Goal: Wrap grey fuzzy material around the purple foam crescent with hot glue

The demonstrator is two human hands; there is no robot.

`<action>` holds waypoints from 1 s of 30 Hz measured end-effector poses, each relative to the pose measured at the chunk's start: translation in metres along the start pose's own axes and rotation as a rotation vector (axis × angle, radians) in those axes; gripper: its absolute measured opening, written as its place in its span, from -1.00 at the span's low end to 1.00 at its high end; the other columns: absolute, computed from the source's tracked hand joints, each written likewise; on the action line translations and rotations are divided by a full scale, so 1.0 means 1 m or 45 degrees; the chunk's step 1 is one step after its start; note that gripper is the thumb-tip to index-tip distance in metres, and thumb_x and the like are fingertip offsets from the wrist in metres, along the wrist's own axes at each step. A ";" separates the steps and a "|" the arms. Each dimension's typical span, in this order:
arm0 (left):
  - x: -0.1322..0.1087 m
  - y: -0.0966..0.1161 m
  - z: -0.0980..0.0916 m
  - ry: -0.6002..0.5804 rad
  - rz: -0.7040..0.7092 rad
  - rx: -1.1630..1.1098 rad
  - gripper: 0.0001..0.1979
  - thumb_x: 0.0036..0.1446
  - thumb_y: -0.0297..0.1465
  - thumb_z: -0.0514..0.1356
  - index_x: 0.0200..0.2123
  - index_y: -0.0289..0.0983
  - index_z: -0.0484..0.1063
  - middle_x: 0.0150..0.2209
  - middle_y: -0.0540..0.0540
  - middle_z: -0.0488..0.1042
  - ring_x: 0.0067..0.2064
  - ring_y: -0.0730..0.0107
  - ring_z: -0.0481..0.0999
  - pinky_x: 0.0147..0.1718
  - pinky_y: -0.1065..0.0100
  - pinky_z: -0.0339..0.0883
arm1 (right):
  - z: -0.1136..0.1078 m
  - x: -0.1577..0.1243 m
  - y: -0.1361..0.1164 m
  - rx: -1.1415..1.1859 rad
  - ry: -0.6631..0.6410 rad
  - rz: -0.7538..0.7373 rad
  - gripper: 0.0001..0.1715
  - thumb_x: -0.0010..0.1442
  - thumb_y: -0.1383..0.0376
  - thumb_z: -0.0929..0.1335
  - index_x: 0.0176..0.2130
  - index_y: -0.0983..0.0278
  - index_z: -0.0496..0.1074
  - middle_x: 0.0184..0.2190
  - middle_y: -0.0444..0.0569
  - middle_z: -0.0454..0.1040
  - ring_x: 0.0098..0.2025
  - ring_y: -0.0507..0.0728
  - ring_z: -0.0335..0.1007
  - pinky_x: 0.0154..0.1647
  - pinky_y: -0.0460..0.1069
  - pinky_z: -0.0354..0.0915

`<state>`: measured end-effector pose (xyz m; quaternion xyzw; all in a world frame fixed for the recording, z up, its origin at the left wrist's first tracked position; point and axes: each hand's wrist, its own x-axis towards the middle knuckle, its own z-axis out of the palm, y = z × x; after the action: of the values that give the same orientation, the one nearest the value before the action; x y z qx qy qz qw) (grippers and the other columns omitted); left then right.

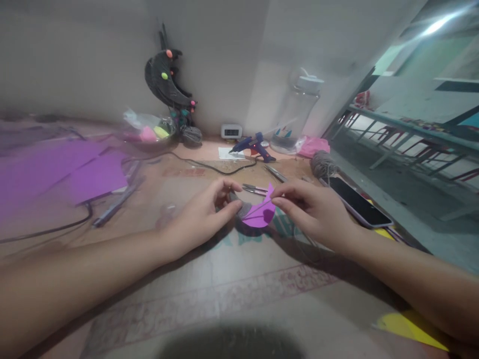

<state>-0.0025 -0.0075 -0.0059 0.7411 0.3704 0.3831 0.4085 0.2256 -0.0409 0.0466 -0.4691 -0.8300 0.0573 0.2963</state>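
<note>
My left hand is curled, thumb and fingers holding the grey end of a small purple crescent-shaped foam piece that rests on the table. My right hand is closed in a pinch at the purple piece's upper tip, holding a thin strand of yarn that runs across the piece. A ball of grey-brown yarn lies just beyond my right hand.
Purple foam sheets lie at the left. A blue glue gun, its black cord, scissors, a phone, a plastic jar, a bowl of bits and a black crescent ornament stand around. Yellow paper is at the front right.
</note>
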 end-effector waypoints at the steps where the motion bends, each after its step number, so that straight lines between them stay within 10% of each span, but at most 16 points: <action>1: 0.000 0.000 0.000 0.003 0.005 0.003 -0.78 0.26 -0.32 0.12 -0.04 -0.19 0.28 -0.36 0.01 0.38 -0.34 0.38 0.42 -0.39 0.37 0.27 | 0.001 0.001 0.002 0.018 -0.006 0.032 -0.84 0.27 0.26 0.32 -0.26 0.27 0.48 -0.42 -0.08 0.56 -0.49 0.00 0.37 -0.49 -0.12 0.21; 30: -0.003 0.002 0.000 -0.274 0.042 -0.029 -0.77 0.31 -0.34 0.07 0.02 -0.14 0.22 -0.22 0.00 0.36 -0.33 0.46 0.37 -0.35 0.36 0.27 | 0.011 0.007 0.020 0.079 -0.198 0.171 -0.79 0.24 0.23 0.33 -0.26 0.25 0.55 -0.40 -0.08 0.59 -0.41 0.05 0.44 -0.40 -0.08 0.23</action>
<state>-0.0034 -0.0112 -0.0049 0.7793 0.3078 0.3120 0.4480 0.2318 -0.0225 0.0332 -0.5084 -0.8150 0.1390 0.2407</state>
